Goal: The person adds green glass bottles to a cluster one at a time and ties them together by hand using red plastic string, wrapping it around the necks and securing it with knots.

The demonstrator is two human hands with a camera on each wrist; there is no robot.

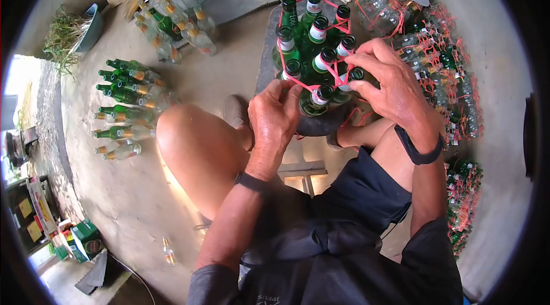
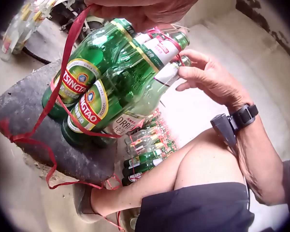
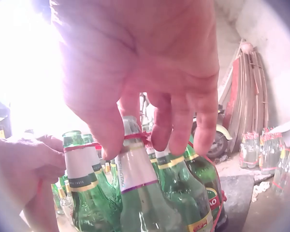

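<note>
Several green and clear bottles stand upright in a tight cluster on a dark slab, with red strap looped around and between their necks. At the cluster's near left side, the left hand pinches the strap; a length of it hangs from that hand in the left wrist view. The right hand is at the near right, its thumb and curled fingers around a bottle's neck beside the strap. In the right wrist view this hand covers part of the necks.
Loose bottles stand on the floor at the left, and more at the back left. Bundles tied with red strap line the right wall. A basin of plants is at the far left. Red strap trails over the slab's edge.
</note>
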